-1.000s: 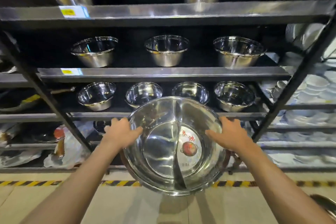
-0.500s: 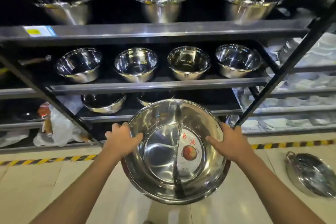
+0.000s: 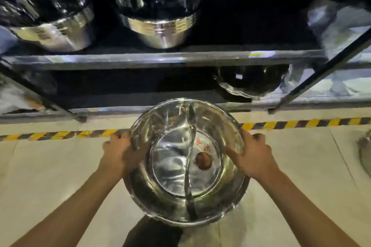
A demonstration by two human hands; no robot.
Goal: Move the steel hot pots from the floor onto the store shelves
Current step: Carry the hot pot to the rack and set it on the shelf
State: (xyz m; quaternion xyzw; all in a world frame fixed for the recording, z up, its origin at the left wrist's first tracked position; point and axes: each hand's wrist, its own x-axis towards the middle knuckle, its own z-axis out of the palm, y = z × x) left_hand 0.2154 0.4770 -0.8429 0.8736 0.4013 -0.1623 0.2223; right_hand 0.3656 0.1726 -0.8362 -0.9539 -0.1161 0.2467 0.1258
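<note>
Steel, polished and mirror-bright, the divided hot pot (image 3: pixel 187 163) hangs in mid-air over the pale floor (image 3: pixel 50 166), just near of the striped hazard tape (image 3: pixel 301 123) and the lowest shelf (image 3: pixel 130 94). Both hands carry it by the rim: the left hand (image 3: pixel 118 151) has its fingers curled around the left edge, the right hand (image 3: pixel 254 156) clasps the right edge with the thumb lying inside the wall. A curved divider splits the pot, and a red-printed sticker (image 3: pixel 203 158) sits in its right half. On the lowest shelf a dark-looking pot (image 3: pixel 250 81) stands at the right, leaving open space to the left; on the shelf above (image 3: pixel 160 57), two stacks of steel basins (image 3: pixel 158 9) stand side by side. Likely trouble from here: the far rim could catch the shelf's front edge if the pot goes in too low, or it could knock the neighbouring pot if steered rightward. The smooth rim may also slip, since only fingertips and thumbs hold it.
</note>
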